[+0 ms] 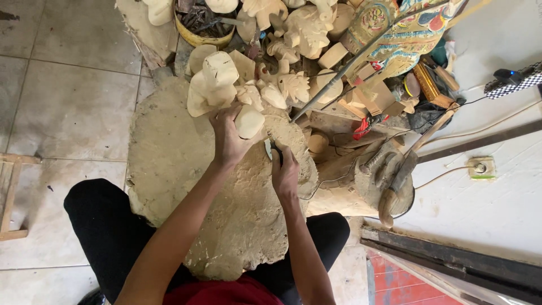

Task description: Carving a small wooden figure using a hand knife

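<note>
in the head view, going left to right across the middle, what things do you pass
wooden frame → big worn work block → left hand on a pale carved piece → right hand with a small blade tool → wooden mallet → wall socket

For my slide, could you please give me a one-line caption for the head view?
Left hand steadies a pale wood carving on a worn chopping block; right hand grips a small blade.
</note>
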